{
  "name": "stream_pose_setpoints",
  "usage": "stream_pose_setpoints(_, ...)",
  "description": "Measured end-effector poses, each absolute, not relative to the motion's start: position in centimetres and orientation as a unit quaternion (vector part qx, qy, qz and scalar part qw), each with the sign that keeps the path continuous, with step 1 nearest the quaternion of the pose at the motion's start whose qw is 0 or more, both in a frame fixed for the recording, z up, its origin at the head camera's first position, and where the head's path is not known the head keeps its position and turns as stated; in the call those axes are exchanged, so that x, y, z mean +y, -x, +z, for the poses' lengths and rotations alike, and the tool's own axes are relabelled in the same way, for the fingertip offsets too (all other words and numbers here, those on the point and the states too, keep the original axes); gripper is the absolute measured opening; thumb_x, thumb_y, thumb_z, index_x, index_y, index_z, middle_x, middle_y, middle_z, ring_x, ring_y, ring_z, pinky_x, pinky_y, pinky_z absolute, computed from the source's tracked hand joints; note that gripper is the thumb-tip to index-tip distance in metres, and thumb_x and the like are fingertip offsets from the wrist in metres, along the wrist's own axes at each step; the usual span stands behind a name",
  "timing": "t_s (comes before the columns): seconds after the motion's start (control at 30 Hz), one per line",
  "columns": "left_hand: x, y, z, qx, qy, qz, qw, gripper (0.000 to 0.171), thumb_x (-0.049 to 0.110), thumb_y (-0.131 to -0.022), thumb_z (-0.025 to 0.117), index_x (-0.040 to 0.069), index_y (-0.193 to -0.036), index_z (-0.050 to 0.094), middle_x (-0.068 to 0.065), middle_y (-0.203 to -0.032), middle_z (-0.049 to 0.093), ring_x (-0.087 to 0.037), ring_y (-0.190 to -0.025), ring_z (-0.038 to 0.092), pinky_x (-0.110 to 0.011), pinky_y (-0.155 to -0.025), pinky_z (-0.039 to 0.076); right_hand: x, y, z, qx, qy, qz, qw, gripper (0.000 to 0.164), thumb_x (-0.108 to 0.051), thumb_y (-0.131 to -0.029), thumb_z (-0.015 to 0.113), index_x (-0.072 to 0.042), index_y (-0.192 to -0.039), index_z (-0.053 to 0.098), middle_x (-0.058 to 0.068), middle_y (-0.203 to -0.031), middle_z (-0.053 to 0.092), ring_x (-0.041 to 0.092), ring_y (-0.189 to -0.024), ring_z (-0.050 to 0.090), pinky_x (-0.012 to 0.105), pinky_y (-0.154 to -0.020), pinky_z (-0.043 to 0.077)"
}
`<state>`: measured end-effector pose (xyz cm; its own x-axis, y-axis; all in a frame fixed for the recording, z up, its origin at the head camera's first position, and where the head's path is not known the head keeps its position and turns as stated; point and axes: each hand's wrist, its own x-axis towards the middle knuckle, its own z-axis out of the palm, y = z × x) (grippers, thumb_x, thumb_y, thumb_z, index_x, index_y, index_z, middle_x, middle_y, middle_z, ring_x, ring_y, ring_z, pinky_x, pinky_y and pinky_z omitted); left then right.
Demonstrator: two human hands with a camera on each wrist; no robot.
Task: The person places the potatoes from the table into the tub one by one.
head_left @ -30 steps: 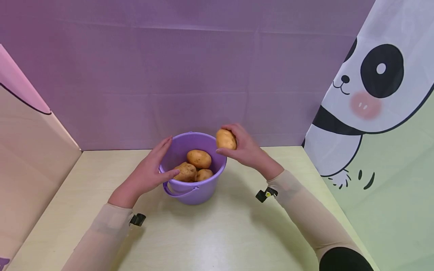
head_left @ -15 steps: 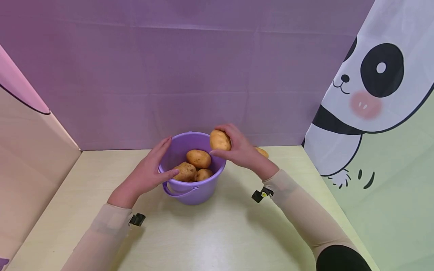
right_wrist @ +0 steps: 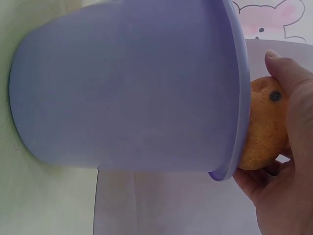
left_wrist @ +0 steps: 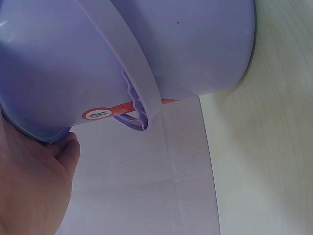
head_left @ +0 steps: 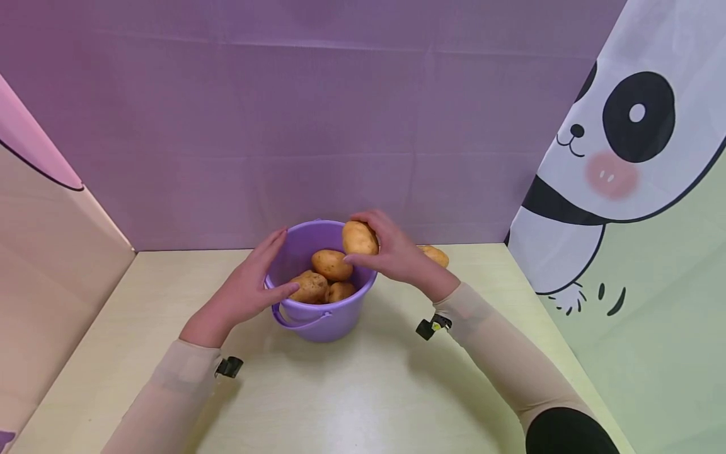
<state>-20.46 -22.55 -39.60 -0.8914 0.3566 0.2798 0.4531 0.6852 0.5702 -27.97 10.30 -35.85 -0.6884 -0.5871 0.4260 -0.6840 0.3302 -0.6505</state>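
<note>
A purple bucket (head_left: 334,325) stands upright near the back of the table with several potatoes inside, among them an oval potato (head_left: 332,265) and a knobbly potato (head_left: 309,287). My left hand (head_left: 244,290) rests against its left rim, fingers fairly straight and spread from the thumb, which reaches over the front rim. At the right rim, my right hand (head_left: 391,249) grips another potato (head_left: 360,238) between thumb and fingers, over the bucket's mouth. In the right wrist view this potato (right_wrist: 266,127) shows a dark round spot, and the rim hides part of it.
Behind my right wrist, one more potato (head_left: 435,255) lies on the pale table (head_left: 351,403), partly hidden. The bucket's handle (head_left: 303,325) hangs down at the front. A purple cloth (head_left: 317,126) closes the back, and a panda-printed cloth (head_left: 629,265) the right side.
My right hand has moved left with its potato, from beside the right rim to over the bucket's mouth. The potato behind that wrist has come into sight. My left hand has stayed put.
</note>
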Motion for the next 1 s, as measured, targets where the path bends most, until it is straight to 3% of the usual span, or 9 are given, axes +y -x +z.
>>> stream_pose_setpoints(0.47,-22.59,20.52,-39.75,-0.914,0.221,-0.331,0.076,0.103,0.043,-0.100,0.079,0.004,-0.176,0.023,-0.014,-0.184,0.017,-0.044,-0.167,0.020,-0.070,-0.129,0.026,9.87,27.82,-36.16,-0.813,-0.401,0.421,0.039,0.075,-0.024,-0.090,0.094,0.000,-0.152,0.059,0.011,-0.142,0.059,0.025,-0.123,0.060,0.043,-0.105,0.055)
stream_pose_setpoints(0.73,-22.66,20.63,-39.84,-0.913,0.223,-0.331,0.079,0.103,0.044,-0.100,0.079,0.004,-0.176,0.023,-0.015,-0.184,0.017,-0.044,-0.167,0.020,-0.071,-0.129,0.025,9.62,27.56,-36.29,-0.812,-0.399,0.425,0.017,0.074,-0.027,-0.089,0.096,-0.007,-0.151,0.060,0.007,-0.143,0.059,0.022,-0.125,0.060,0.041,-0.107,0.055)
stream_pose_setpoints(1.0,-22.62,20.53,-39.68,-0.913,0.224,-0.333,0.077,0.103,0.043,-0.100,0.078,0.003,-0.176,0.023,-0.016,-0.184,0.017,-0.045,-0.167,0.020,-0.071,-0.129,0.025,9.49,27.35,-36.40,-0.811,-0.407,0.421,0.020,0.078,-0.028,-0.088,0.097,-0.003,-0.152,0.059,0.007,-0.144,0.058,0.022,-0.125,0.061,0.040,-0.107,0.055)
